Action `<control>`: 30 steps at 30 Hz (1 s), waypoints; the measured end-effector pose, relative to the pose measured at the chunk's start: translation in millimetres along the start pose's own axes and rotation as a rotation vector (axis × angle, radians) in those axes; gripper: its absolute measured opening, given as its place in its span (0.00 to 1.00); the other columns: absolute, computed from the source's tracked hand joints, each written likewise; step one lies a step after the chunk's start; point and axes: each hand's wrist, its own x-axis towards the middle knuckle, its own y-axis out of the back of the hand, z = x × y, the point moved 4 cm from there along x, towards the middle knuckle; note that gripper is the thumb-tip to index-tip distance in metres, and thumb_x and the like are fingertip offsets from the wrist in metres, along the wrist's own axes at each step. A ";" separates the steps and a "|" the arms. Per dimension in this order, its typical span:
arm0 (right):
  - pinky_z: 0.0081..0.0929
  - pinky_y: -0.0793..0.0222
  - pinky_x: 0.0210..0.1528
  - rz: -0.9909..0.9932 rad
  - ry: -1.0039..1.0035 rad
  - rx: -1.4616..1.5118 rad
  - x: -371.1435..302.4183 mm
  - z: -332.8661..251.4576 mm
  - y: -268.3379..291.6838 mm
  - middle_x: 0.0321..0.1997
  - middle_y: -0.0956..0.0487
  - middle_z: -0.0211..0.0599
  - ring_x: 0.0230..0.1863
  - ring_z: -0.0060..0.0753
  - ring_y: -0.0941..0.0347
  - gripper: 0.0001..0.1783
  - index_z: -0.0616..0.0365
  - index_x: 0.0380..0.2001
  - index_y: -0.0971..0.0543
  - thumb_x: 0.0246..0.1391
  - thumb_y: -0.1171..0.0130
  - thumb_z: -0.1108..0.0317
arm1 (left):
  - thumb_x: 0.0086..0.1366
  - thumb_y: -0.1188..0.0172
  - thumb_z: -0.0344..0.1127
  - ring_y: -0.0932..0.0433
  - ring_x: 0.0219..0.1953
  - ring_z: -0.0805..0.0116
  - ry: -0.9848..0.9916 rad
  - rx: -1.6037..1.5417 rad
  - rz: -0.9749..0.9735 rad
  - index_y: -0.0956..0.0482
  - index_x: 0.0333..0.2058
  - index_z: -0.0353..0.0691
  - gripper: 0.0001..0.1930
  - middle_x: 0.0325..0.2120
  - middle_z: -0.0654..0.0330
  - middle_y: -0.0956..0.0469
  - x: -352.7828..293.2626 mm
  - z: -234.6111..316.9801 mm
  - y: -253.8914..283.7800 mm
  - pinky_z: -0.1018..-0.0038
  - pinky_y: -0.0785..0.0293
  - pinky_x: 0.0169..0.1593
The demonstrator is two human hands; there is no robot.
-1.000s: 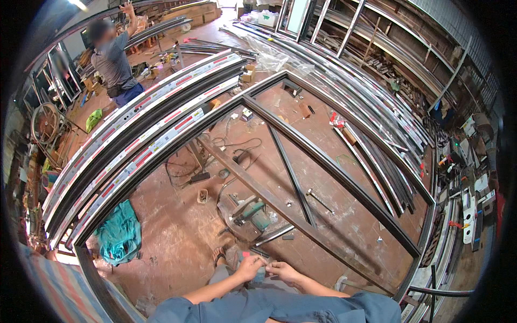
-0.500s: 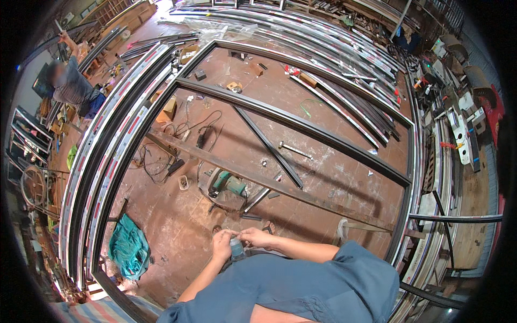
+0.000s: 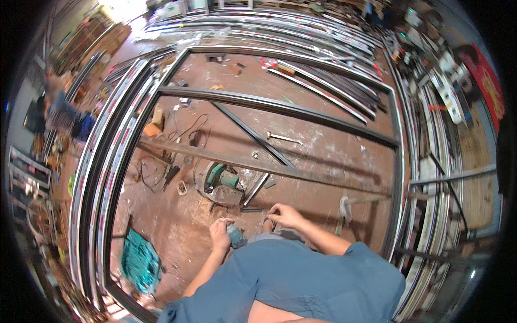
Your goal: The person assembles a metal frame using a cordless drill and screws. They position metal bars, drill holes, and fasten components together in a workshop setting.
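Note:
Low in the middle, my left hand (image 3: 219, 232) is closed around a bluish see-through bottle (image 3: 236, 237), held near my body. To its right, my right hand (image 3: 284, 216) is raised apart from it, fingertips pinched together. Whether something small is between those fingertips I cannot make out. Both hands are in front of my blue shirt, inside a large dark metal frame (image 3: 280, 112) with a crossbar. Beyond them, a green power saw (image 3: 223, 183) sits on the floor.
A rusty bar (image 3: 258, 163) spans the frame ahead of me. A teal plastic bag (image 3: 140, 262) lies at left. Long metal profiles (image 3: 105, 177) line the left side, with more at the back. Tools crowd the right. Another person (image 3: 62, 113) is at far left.
My hands have separated: the right has moved right and upward, away from the left. The left still has the bottle, now tilted. The whole view has shifted slightly.

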 end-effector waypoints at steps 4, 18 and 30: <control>0.53 0.20 0.57 0.085 -0.164 -0.371 -60.2 22.1 52.1 0.49 0.11 0.54 0.52 0.61 0.15 0.25 0.56 0.48 0.13 0.59 0.28 0.47 | 0.80 0.52 0.40 0.18 0.38 0.66 -0.072 0.012 0.093 0.10 0.35 0.32 0.23 0.33 0.58 0.16 -33.1 -38.4 9.0 0.68 0.22 0.45; 0.53 0.21 0.62 -0.126 -0.292 -0.353 -186.9 46.7 40.7 0.55 0.13 0.57 0.59 0.62 0.16 0.31 0.61 0.57 0.15 0.58 0.29 0.50 | 0.76 0.51 0.42 0.18 0.36 0.56 0.429 -0.320 0.425 0.16 0.40 0.35 0.18 0.36 0.54 0.19 -96.2 -111.6 46.4 0.59 0.17 0.40; 0.51 0.21 0.59 -0.128 0.107 -0.265 -100.0 32.4 106.2 0.53 0.12 0.53 0.55 0.58 0.15 0.25 0.60 0.54 0.16 0.61 0.28 0.53 | 0.73 0.49 0.32 0.18 0.43 0.60 -0.011 0.301 0.174 0.11 0.36 0.31 0.17 0.38 0.54 0.16 -110.6 -74.2 -56.7 0.66 0.23 0.49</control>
